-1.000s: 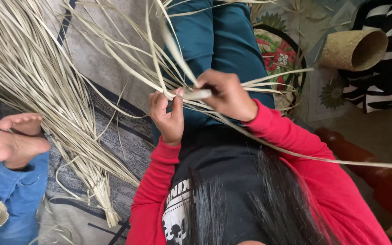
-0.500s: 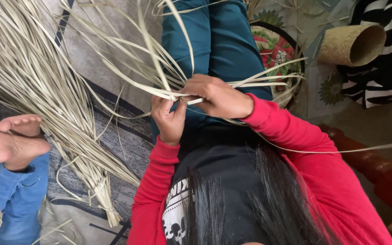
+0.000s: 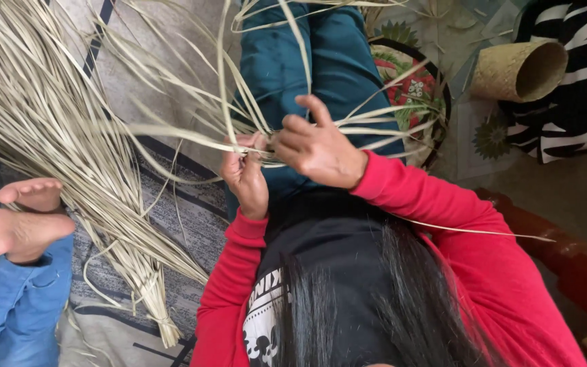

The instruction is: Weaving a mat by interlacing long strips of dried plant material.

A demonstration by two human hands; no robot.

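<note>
Straw strips (image 3: pixel 191 129) pinched between fingers of left hand (image 3: pixel 244 178), right hand (image 3: pixel 317 146).

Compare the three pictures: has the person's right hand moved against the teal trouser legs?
Yes. The right hand has shifted slightly away from the body, along the teal trouser legs, index finger now raised.

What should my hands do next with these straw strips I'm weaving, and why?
Probably fold the strip under your right hand across the crossing and press it flat. Your left hand pinches the point where the pale strips meet above your lap, and the right hand's fingers curl over that spot with one finger raised. Loose ends fan out on all sides, so the crossing looks unsecured.
</note>
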